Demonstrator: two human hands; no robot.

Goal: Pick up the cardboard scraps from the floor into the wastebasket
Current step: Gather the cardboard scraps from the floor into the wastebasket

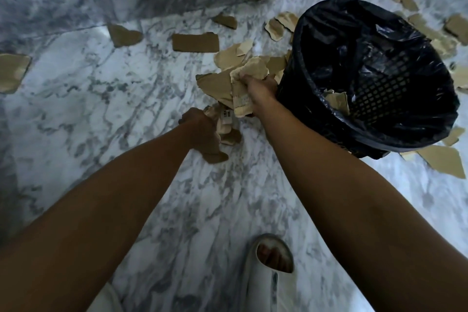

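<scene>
Clutching torn tan cardboard scraps (243, 88), right hand (260, 88) fingers curled, left hand (202, 126) likewise, beside mesh wastebasket (374, 78).

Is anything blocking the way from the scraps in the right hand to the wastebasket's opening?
Nothing visible. The right hand grips scraps just beside the wastebasket, whose mouth is open, with only a few scraps inside.

Both arms reach down and forward, the left hand (202, 129) and right hand (260, 88) each with a closed grip.
</scene>
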